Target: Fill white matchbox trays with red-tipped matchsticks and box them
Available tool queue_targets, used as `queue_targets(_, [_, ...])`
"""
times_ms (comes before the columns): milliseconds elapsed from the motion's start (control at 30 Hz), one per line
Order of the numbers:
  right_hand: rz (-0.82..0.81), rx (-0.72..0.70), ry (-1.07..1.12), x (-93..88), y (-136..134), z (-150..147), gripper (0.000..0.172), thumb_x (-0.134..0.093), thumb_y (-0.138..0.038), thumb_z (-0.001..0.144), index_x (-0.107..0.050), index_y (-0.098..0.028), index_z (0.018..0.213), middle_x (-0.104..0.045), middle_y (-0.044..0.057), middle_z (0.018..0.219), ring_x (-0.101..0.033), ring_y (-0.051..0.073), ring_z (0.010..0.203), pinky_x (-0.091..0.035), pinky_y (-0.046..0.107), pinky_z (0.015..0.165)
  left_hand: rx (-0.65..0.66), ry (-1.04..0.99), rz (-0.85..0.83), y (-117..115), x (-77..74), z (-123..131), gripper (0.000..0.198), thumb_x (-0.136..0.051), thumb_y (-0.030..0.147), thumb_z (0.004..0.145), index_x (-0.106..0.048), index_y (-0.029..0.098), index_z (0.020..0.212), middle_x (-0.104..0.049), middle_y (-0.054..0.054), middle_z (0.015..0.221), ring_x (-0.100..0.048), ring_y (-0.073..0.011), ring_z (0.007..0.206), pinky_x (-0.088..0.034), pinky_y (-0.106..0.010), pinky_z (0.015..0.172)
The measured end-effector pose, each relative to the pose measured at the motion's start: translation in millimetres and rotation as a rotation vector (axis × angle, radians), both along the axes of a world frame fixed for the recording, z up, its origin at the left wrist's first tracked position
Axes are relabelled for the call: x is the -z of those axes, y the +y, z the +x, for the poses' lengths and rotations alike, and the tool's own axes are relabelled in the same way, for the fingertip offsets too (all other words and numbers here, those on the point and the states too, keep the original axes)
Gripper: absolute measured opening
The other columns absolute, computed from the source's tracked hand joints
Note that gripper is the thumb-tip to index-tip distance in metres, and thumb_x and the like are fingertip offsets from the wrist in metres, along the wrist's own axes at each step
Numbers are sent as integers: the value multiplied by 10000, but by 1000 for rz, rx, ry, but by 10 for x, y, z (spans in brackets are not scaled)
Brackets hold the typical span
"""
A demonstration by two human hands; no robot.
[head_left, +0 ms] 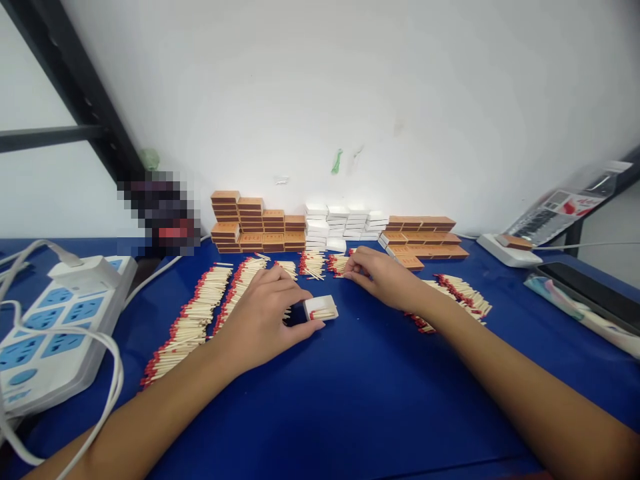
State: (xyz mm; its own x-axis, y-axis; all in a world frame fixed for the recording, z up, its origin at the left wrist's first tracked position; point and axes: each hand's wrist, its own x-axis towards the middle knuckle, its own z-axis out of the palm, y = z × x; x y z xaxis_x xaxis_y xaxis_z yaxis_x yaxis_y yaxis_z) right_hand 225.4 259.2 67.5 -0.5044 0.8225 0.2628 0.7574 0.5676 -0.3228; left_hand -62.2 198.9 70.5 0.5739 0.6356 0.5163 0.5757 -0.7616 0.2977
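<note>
My left hand (pixel 267 312) rests on the blue table (pixel 350 393), thumb and fingers pinched on a small white matchbox tray (pixel 321 309) that has a few red-tipped matches in it. My right hand (pixel 383 275) reaches forward, its fingers closed down on a little pile of matches (pixel 337 264) near the back; what it grips is hidden by the fingers. Long rows of red-tipped matches (pixel 200 317) lie left of my left hand, and another heap of matches (pixel 463 292) lies right of my right wrist.
Stacks of orange matchbox sleeves (pixel 250 223) and white inner trays (pixel 340 223) line the wall, with more orange sleeves (pixel 425 237) to the right. A white power strip (pixel 55 320) with cables sits at left. A phone (pixel 590 287) and packet lie at right.
</note>
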Motion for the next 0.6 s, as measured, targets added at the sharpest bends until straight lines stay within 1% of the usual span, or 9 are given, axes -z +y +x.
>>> queue_targets(200, [-1,10,-42,-15,-1,39,134,-559,-277,1023,-632,-201,940,-623,77,987,-589,215,864,-456,344,764,-3,-6,-3,3,4,3,279,-823,425,891,-786,213,1068,-757,-31,871,-614,-252,964,-496,-448,903])
queue_targets(333, [-40,35,-62,-21,-3,34,129,-560,-258,1017,-626,-200,923,-631,80,985,-597,221,877,-451,343,763,5,2,-2,0,-10,-1,253,-819,406,895,-788,203,1041,-747,-23,839,-606,-242,920,-497,-444,896])
queue_targets(600, [-36,20,-62,-78,-57,13,164,-510,-291,1049,-605,-199,951,-619,82,993,-587,215,852,-449,346,761,5,-6,8,1,-3,3,282,-824,415,889,-786,187,1050,-752,-39,857,-603,-256,935,-497,-454,894])
